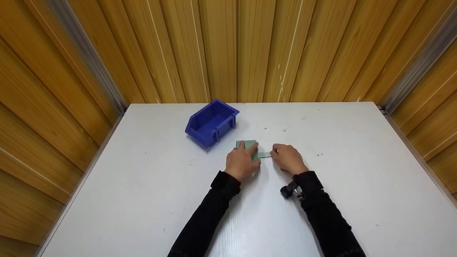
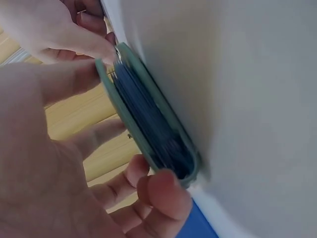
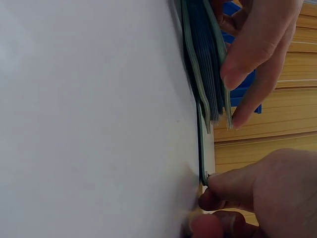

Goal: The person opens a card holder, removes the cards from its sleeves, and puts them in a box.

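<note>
the green wallet point(image 1: 246, 145), just beside the blue bin point(image 1: 211, 123), is pinned by the left hand point(image 1: 242, 163); its strap point(image 1: 264, 155) is pinched by the right hand point(image 1: 288, 158) and is best pulled gently.

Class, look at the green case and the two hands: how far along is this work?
Done: the green case lies on the table beside the blue bin. In hand: the left hand holds it down while the right hand pinches its strap. Left: the bin looks empty.

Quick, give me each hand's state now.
Left hand: fingers curled round the green card wallet on the white table.
Right hand: pinching the wallet's green flap.
</note>
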